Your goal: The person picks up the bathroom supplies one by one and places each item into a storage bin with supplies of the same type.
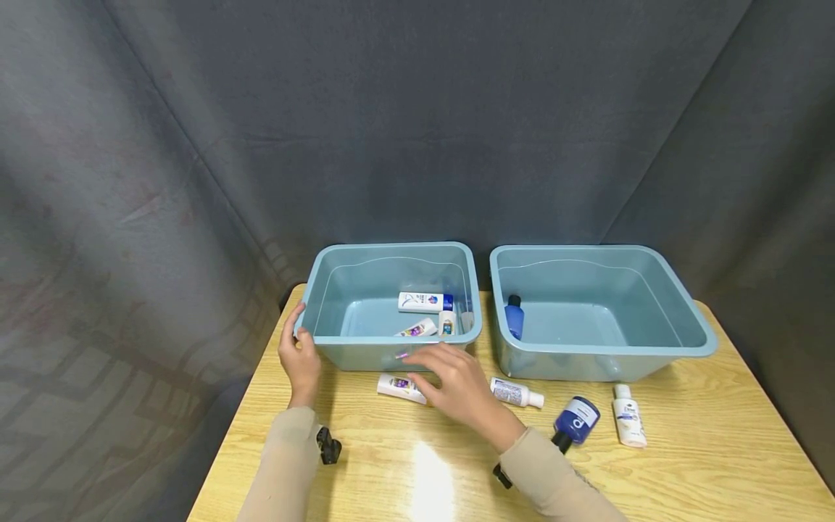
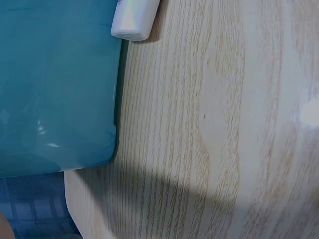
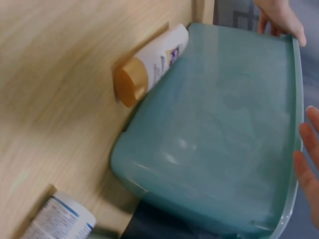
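My left hand (image 1: 300, 362) grips the front left corner of the left blue-green plastic bin (image 1: 352, 354), thumb at the rim. Just before the bin's front wall, my right hand (image 1: 459, 384) hovers with loosely extended fingers and holds nothing. In the right wrist view its fingers (image 3: 310, 144) are by the rim. Below this hand a white bottle (image 1: 393, 386) lies against the bin's foot; its orange cap (image 3: 132, 82) shows in the right wrist view. Inside the bin lie a white bottle with a blue cap (image 1: 417, 301) and several other white bottles (image 1: 420, 328).
A second bin (image 1: 607, 351) stands at the right with a blue bottle (image 1: 514, 319) inside. Before it lie a white bottle with a patterned label (image 1: 509, 391), a dark blue bottle with a black top (image 1: 578, 419) and a white bottle (image 1: 629, 420). Grey curtain (image 1: 417, 130) hangs behind.
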The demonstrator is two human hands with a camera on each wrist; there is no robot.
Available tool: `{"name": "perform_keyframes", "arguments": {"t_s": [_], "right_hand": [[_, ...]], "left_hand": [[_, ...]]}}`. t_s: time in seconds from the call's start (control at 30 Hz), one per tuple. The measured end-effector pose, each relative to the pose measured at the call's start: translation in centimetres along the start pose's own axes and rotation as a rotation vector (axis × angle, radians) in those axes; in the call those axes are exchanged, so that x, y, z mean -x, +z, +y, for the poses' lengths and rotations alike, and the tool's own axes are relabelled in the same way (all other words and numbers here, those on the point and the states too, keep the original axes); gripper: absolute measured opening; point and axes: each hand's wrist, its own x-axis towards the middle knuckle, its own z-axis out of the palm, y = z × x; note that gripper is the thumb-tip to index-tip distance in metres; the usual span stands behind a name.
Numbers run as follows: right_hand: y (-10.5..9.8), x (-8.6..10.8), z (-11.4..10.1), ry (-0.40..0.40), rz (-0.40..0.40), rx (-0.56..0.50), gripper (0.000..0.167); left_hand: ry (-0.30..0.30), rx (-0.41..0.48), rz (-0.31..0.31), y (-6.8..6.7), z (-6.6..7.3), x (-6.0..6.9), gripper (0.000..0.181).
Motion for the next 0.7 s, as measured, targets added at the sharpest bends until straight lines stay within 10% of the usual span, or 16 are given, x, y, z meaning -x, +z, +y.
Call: {"name": "perform_keyframes", "arguments": {"t_s": [0.7], "right_hand": [[2.4,3.2,0.3,0.074,-0.049,-0.01,0.023]], "left_hand": [[0.019,0.007,0.006,0.0,-0.1,0.0,0.042]]}}
